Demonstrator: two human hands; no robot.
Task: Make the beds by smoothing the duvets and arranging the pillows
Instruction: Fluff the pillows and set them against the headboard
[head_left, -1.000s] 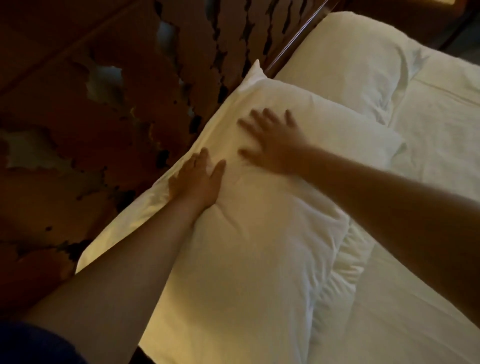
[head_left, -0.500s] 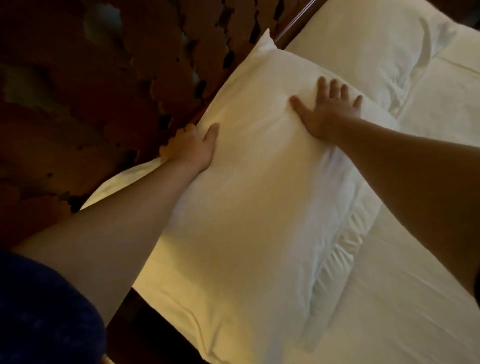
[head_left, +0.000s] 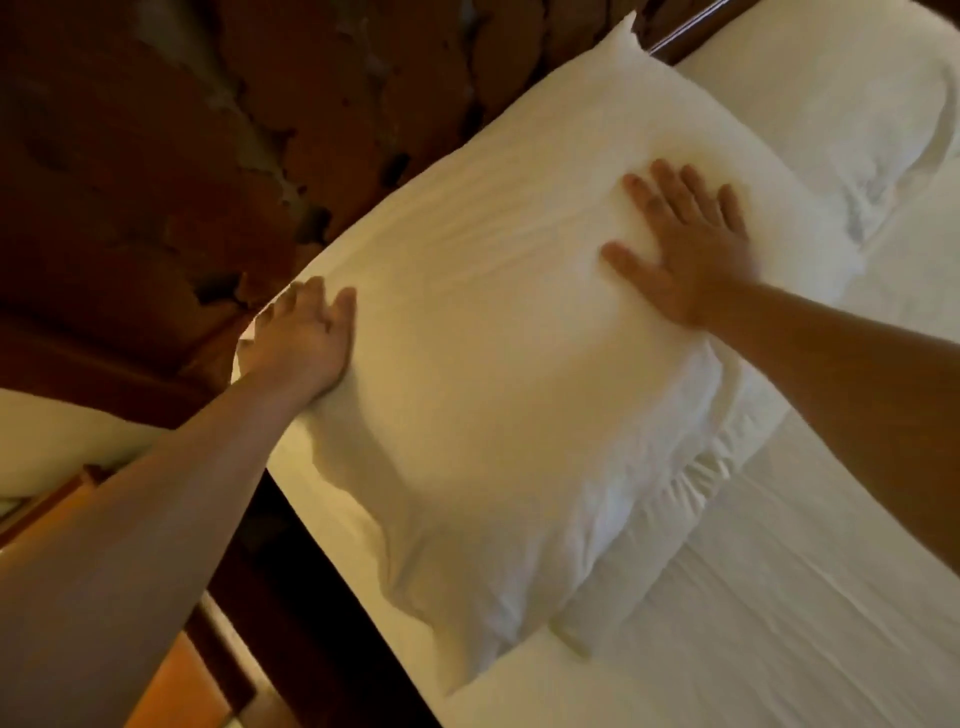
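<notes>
A: Here's the bed (head_left: 810, 613), white sheet across the mattress, faint creases running over it.

B: And at the head end, the near pillow (head_left: 493, 395) lies flat, its long edge against the dark wooden headboard (head_left: 691, 31).

A: Something is bunched under its right side, a ruffled white fold (head_left: 691, 483), touching the sheet. Second pillow or duvet edge, can't tell.

B: Further along, the far pillow (head_left: 831, 104) sits just beside the first, also up at the headboard.

A: Both hands on the near one: left hand (head_left: 306, 338) at its headboard-side edge, right hand (head_left: 691, 254) pressed flat, fingers spread.
</notes>
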